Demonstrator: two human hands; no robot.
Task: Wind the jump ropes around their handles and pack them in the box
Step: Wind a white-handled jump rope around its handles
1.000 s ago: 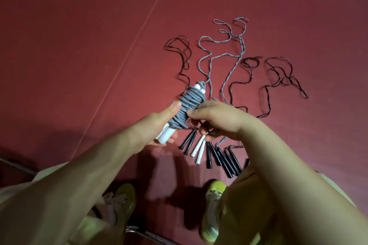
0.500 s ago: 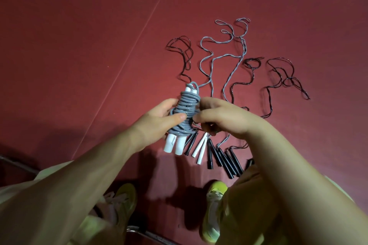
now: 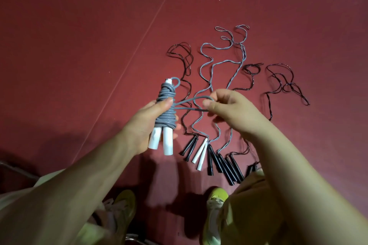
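Fingers of the left hand [image 3: 151,123] clamp the springy grey rope bundle [image 3: 166,106] mid-coil, while the right hand [image 3: 229,109] pinches its limp, light tail loop [image 3: 196,103].

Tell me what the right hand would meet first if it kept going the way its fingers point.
The right hand points left along the grey loop it pinches; it would likely meet the wound grey rope bundle gripped by the left hand, though depth is unclear.

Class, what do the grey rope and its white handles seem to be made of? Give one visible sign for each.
Grey rope: probably glossy plastic or rubber cord; highlights glint along its smooth coils.
White handles: likely hard plastic, smooth and plain, straight tubes keeping their shape in the left hand.
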